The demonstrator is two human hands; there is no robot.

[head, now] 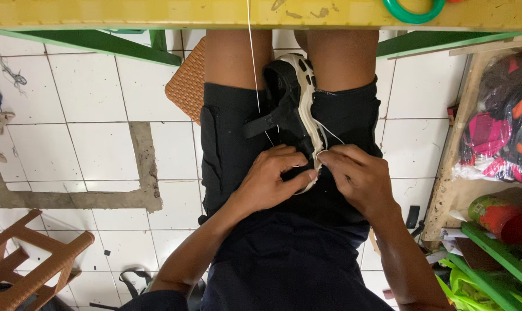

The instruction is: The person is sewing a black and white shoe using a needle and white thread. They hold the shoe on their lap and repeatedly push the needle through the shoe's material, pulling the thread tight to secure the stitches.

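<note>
Centre frame: we clamp a black strapped sandal with cream sole [295, 109] between our knees for steadiness; left hand [270, 183] pinches its sole edge, right hand [357, 175] grips taut white thread [253, 57].

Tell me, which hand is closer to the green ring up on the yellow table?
The right hand. It sits on the shoe below and a little left of the green ring. The left hand is on the shoe's other side, farther from the ring.
</note>
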